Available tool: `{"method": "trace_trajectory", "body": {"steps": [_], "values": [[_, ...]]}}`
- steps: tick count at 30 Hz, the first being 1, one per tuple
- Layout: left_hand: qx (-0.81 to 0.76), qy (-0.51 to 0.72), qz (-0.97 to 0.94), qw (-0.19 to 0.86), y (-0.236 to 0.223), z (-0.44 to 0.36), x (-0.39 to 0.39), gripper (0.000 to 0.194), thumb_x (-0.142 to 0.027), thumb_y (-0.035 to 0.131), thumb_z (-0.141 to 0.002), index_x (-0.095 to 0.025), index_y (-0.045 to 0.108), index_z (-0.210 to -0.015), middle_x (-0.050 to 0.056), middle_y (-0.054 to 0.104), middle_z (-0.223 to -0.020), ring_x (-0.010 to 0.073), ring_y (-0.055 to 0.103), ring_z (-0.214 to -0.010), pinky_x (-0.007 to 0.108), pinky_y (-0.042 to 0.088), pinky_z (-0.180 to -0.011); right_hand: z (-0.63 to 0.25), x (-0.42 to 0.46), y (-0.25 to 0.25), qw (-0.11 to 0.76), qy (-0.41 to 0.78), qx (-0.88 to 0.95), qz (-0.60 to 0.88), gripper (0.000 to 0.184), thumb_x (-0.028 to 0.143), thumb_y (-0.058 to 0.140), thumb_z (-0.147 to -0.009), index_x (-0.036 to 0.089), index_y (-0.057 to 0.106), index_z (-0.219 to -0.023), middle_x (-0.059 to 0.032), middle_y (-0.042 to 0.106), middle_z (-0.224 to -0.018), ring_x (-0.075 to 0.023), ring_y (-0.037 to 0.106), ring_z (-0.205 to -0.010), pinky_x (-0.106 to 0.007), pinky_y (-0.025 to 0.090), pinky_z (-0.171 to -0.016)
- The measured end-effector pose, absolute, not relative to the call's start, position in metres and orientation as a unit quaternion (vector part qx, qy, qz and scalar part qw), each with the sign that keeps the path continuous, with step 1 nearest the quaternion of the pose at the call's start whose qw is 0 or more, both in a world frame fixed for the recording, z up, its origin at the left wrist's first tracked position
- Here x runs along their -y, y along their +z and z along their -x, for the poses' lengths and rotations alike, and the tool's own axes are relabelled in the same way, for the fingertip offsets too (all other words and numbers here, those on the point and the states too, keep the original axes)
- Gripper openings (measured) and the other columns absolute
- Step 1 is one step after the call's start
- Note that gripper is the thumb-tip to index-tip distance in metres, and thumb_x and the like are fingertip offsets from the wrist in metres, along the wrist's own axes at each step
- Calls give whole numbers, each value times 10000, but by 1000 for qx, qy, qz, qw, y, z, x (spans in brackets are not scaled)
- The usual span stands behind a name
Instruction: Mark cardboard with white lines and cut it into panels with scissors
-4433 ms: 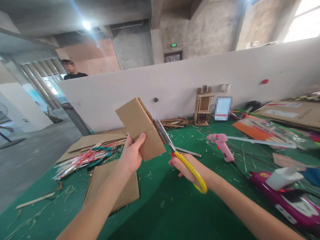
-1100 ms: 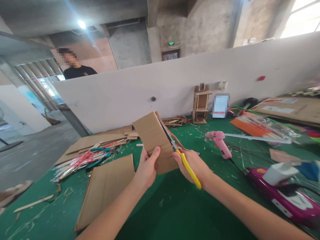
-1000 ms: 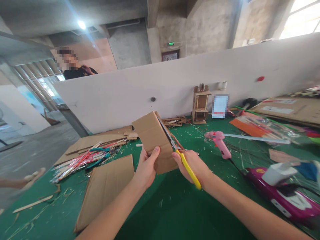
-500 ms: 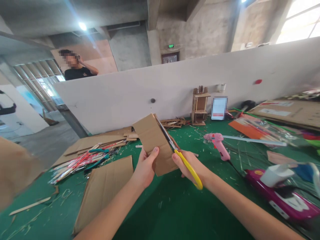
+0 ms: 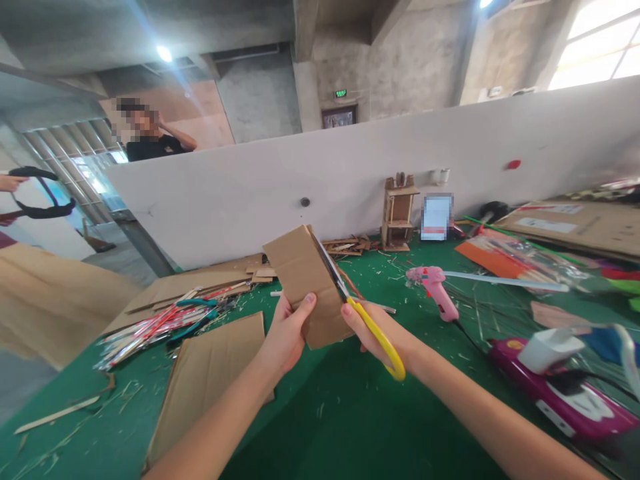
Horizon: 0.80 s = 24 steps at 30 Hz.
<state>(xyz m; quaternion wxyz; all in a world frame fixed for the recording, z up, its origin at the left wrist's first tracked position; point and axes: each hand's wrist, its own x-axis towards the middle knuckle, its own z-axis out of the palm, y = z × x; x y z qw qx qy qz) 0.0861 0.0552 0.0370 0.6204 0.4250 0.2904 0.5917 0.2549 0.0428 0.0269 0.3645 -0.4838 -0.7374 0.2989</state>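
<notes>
My left hand (image 5: 287, 330) grips a folded-looking piece of cardboard (image 5: 310, 287) at its lower left edge, thumb on the front face. My right hand (image 5: 373, 330) is closed on a pair of scissors (image 5: 373, 327) with yellow handles. Their blades lie along the cardboard's right edge, pointing up and away from me; part of them is hidden by the board. A thin strip stands out just beyond the blades. Below my left forearm a larger cardboard sheet (image 5: 215, 373) lies on the green table (image 5: 320, 427).
At right are a pink glue gun (image 5: 440, 290) and a purple power strip (image 5: 560, 387). A small cardboard shelf (image 5: 399, 213) stands by the white partition (image 5: 240, 193). Teal-handled pliers (image 5: 197, 313) lie among wrapped sticks at left. One person stands behind the partition; another is at far left.
Since the earliest frame, the cardboard and scissors have come closer together and the blades have closed in along the board's edge. Lately my hands barely move. A person has entered at far left.
</notes>
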Motion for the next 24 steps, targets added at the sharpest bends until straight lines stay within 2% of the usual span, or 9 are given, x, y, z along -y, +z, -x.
{"method": "trace_trajectory", "body": {"steps": [6, 12, 17, 24], "values": [[-291, 606, -432, 602, 40, -84, -59, 565, -261, 696, -763, -278, 458, -1276, 47, 641, -1173, 200, 606, -1042, 363, 468, -916, -258, -45, 26, 357, 300, 748, 473, 506, 611, 256, -908, 187, 470, -732, 18, 453, -626, -109, 463, -531, -223, 371, -475], [-298, 605, -435, 597, 39, -80, -63, 527, -273, 701, -756, -286, 488, -1237, 31, 649, -1167, 192, 617, -1026, 360, 468, -922, -258, -43, 29, 365, 309, 756, 447, 509, 608, 277, -902, 177, 521, -788, 18, 455, -611, -123, 468, -558, -226, 366, -485], [-312, 585, -438, 607, 37, -82, -61, 521, -301, 719, -736, -281, 513, -1215, 38, 660, -1149, 194, 631, -999, 363, 471, -917, -255, -43, 26, 377, 295, 747, 461, 518, 602, 263, -909, 174, 508, -750, 18, 450, -625, -113, 462, -544, -228, 372, -490], [-306, 561, -459, 617, 31, -84, -59, 606, -288, 709, -747, -291, 444, -1292, 56, 638, -1190, 211, 618, -1025, 371, 481, -898, -255, -44, 26, 384, 293, 733, 480, 497, 586, 269, -919, 182, 504, -751, 7, 492, -637, -124, 488, -566, -227, 387, -498]]}}
